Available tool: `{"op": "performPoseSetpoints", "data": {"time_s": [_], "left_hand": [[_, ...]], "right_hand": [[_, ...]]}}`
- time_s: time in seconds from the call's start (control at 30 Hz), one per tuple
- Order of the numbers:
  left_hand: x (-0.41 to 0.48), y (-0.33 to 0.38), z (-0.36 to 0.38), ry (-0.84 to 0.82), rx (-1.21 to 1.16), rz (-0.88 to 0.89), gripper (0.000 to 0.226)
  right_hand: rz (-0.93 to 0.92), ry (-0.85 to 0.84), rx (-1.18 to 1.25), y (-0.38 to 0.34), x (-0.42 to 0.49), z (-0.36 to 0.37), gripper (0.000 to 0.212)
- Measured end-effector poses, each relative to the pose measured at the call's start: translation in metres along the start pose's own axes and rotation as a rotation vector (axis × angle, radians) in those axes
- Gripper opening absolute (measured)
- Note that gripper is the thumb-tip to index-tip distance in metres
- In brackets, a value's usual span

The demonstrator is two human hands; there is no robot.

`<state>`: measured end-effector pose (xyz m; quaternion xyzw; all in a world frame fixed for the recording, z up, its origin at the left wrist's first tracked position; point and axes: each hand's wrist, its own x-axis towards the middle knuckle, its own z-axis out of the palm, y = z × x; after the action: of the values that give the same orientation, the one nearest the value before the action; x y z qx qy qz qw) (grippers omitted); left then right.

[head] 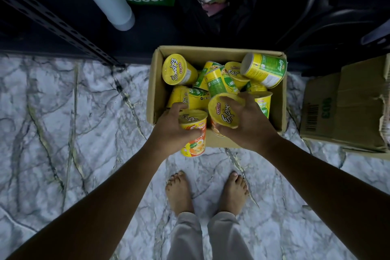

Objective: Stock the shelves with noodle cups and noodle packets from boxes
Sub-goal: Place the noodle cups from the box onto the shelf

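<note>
— Where are your cups right now?

— I have one in each hand, both just above the near wall of the open box (152,91). My left hand (169,127) wraps its fingers round the side of an orange cup (196,139), which stands nearly upright with its lid towards the camera. My right hand (250,125) grips a yellow-lidded cup (224,115) around its top, tipped so the lid faces me.

— And the shelf?

— The black perforated rack upright (52,19) runs off to my upper left, so I judge the left hand the nearer one. I'd lead with the orange cup, since its long axis is close to vertical. The right one needs righting first. Other loose cups (178,69) lie jumbled in the box.
</note>
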<state>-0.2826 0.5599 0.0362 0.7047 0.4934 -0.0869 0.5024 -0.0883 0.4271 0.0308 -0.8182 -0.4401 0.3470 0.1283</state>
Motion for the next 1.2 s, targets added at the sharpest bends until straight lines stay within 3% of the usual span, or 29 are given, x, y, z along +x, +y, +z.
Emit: {"op": "performPoseSetpoints", "data": {"time_s": [0.1,0.23,0.4,0.63,0.93,1.2], "left_hand": [[-0.01,0.002,-0.005,0.123,0.019,0.128,0.078],[-0.014,-0.009,0.006,0.176,0.081,0.311,0.105],[-0.01,-0.026,0.021,0.213,0.36,0.374,0.128],[-0.012,-0.008,0.018,0.176,0.446,0.225,0.127],[-0.002,0.002,0.021,0.151,0.578,0.319,0.095],[0.008,0.002,0.019,0.146,0.623,0.338,0.096]], "right_hand": [[-0.016,0.001,-0.003,-0.005,-0.01,-0.01,0.108],[-0.013,-0.041,-0.013,-0.002,-0.031,-0.01,0.127],[-0.01,-0.042,-0.04,0.006,-0.043,0.008,0.13],[-0.099,-0.046,-0.149,-0.001,-0.032,0.004,0.125],[-0.107,-0.001,-0.203,-0.002,-0.034,0.014,0.111],[-0.093,-0.031,-0.253,-0.001,-0.026,0.011,0.108]]}}
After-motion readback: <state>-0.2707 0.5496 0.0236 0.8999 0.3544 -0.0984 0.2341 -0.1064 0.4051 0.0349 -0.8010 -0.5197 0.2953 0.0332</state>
